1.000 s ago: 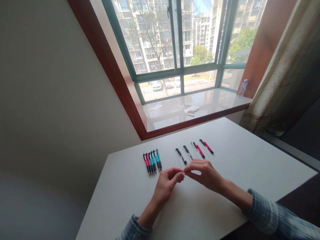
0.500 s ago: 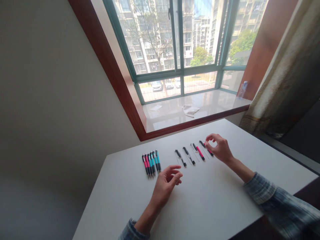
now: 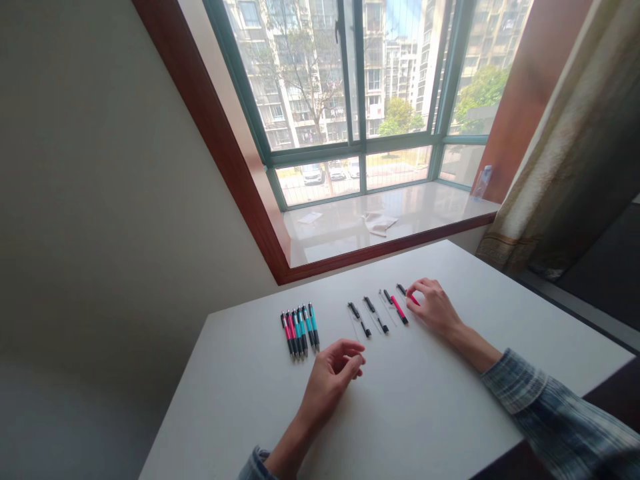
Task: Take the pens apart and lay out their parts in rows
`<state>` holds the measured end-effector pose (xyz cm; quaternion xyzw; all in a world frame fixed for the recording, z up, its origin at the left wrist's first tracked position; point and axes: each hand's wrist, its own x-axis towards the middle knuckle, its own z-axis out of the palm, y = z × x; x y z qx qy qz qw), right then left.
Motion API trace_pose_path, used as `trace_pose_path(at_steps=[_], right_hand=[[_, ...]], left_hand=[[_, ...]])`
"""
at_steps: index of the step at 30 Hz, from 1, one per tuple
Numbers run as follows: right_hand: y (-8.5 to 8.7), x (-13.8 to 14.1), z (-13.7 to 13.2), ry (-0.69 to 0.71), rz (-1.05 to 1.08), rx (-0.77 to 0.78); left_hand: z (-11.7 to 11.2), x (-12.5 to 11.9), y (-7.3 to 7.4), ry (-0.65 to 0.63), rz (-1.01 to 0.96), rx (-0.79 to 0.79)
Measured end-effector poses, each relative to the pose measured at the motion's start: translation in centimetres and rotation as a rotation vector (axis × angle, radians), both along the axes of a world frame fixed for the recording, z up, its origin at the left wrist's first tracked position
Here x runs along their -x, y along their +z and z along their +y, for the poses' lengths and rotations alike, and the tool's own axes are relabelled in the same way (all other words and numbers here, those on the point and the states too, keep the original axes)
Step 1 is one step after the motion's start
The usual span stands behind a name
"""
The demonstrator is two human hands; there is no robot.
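Note:
My right hand (image 3: 434, 307) is at the right end of a row of taken-apart pens, its thumb and index finger closed on a pink pen barrel (image 3: 413, 298), partly hidden by the hand. Beside it lies a black pen part (image 3: 401, 289). Another pink pen barrel (image 3: 399, 310) rests just to the left, with a thin refill (image 3: 389, 310) alongside. Further left are black pen parts (image 3: 369, 304) and more thin pieces. My left hand (image 3: 333, 373) hovers near the row's left end, fingers loosely curled and apart, holding nothing. Several whole pens (image 3: 300, 331), pink and blue with black grips, lie side by side beyond it.
The white table (image 3: 240, 393) stands against a window sill (image 3: 340, 233) with a brown edge. On the sill are a crumpled cloth (image 3: 380, 223), a paper (image 3: 310, 218) and a clear bottle (image 3: 481, 183). A curtain (image 3: 535, 153) hangs at the right.
My right hand has come down slightly toward the table, its fingertips closing on the pink barrel at the row's right end. My left hand has barely moved, its fingers slightly more curled.

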<state>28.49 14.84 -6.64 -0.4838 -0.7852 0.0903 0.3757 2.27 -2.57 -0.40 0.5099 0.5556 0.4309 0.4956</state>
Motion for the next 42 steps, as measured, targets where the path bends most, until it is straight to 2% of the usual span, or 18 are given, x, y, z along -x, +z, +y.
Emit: trace_pose_path(at_steps=[4, 8, 10, 13, 16, 19, 22, 25, 27, 30, 34, 38, 42], right_hand=[[0.0, 0.0, 0.0, 0.001, -0.014, 0.019], [0.2, 0.0, 0.0, -0.002, -0.003, 0.031], [0.2, 0.0, -0.1, 0.01, 0.006, 0.031], [0.0, 0.0, -0.4, 0.015, 0.02, 0.021], [0.1, 0.2, -0.9, 0.009, 0.033, -0.003], [1.4, 1.0, -1.5, 0.021, 0.041, -0.061], [4.0, 3.1, -1.9, 0.074, 0.051, -0.159], [6.3, 6.2, -2.1, 0.164, 0.075, -0.244], [6.9, 8.3, -2.1, 0.223, 0.109, -0.274], [6.3, 10.2, -2.1, 0.285, 0.158, -0.275], [4.4, 10.1, -2.1, 0.362, 0.146, -0.216], [3.8, 9.2, -1.9, 0.28, 0.199, -0.175], [4.0, 9.0, -1.8, 0.251, 0.234, -0.16]], left_hand=[[-0.4, 0.0, 0.3, 0.035, 0.087, -0.048], [-0.1, 1.8, 0.7, 0.171, 0.317, -0.186], [0.4, 3.8, 1.0, 0.282, 0.436, -0.259], [1.3, 8.3, 1.6, 0.45, 0.634, -0.278], [1.7, 13.2, 1.9, 0.559, 0.849, -0.215], [1.3, 16.7, 1.7, 0.601, 0.981, -0.102], [0.8, 17.7, 1.2, 0.554, 1.015, -0.065], [0.4, 16.9, 0.8, 0.482, 1.028, -0.081], [0.3, 16.1, 0.6, 0.461, 1.014, -0.074], [0.2, 15.1, 0.4, 0.426, 1.001, -0.048], [0.2, 15.1, 0.8, 0.317, 0.975, -0.061], [0.2, 15.8, 1.5, 0.108, 0.943, -0.142], [0.0, 16.5, 1.8, 0.002, 0.98, -0.137]])
